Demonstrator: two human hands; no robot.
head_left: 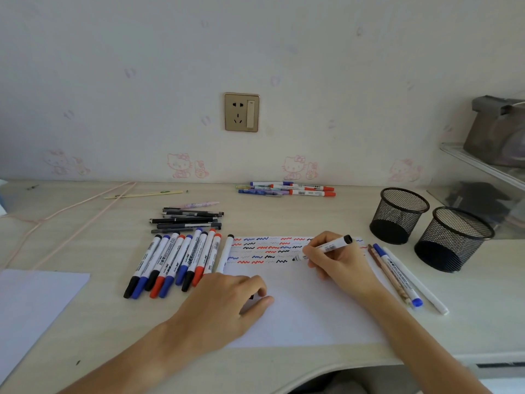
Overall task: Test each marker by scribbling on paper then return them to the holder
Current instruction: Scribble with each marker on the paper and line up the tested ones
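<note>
The right hand (338,260) pinches a black marker (326,248), its tip down on the paper (306,314) just right of the last black squiggle. The left hand (227,302) rests on the paper's left edge, fingers curled around a small black cap, barely visible. A row of markers (176,260) lies left of the paper; two mesh holders (397,214) stand to its right.

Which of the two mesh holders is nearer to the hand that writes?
The left mesh holder, farther back, is nearer the right hand; the other mesh holder stands farther right.
</note>
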